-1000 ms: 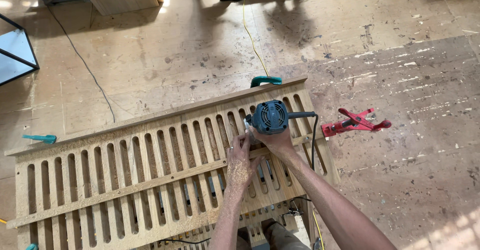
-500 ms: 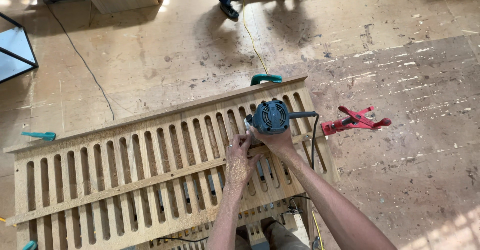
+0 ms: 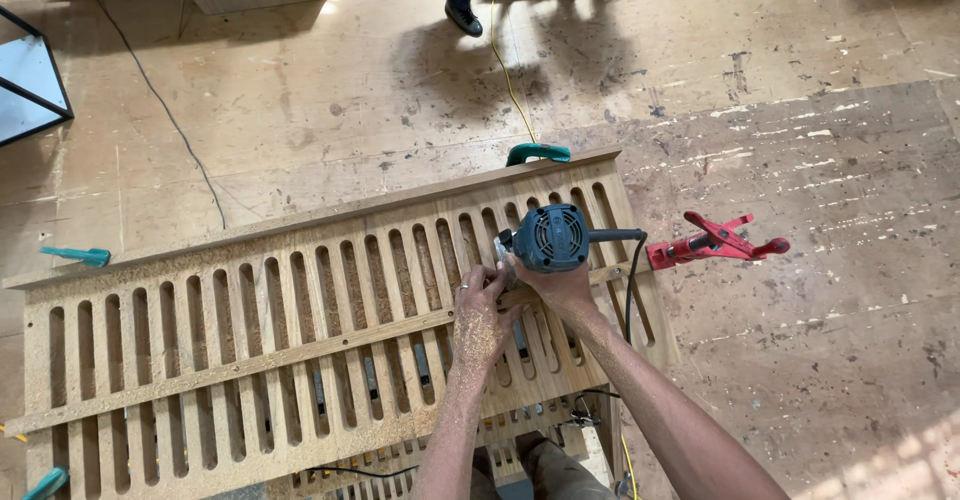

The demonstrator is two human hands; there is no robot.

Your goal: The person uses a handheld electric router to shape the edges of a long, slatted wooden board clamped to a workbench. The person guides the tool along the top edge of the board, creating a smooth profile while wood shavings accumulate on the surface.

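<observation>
Nearest to me, my two forearms run up from the bottom edge and meet over the right part of the slotted wooden panel, which lies flat and is dusted with sawdust; I cannot tell what carries it, though some frame and cable show through the slots below. My left hand rests fingers-down on the panel, dusty, curled against the base of the blue trim router rather than wrapped round it. My right hand is closed on the router's body from the near side, so the tool sits just beyond both hands, upright on the panel, with the right hand the nearer and the one bearing it. The slots run away from me, near edge to far edge, while the panel's long axis runs left to right; the router stands over the slots near the right end. Its black cord leaves to the right. Just past the panel's right edge a red clamp grips it, a green clamp holds the far edge, and beyond, on the floor, someone's dark shoe stands by a yellow cable
</observation>
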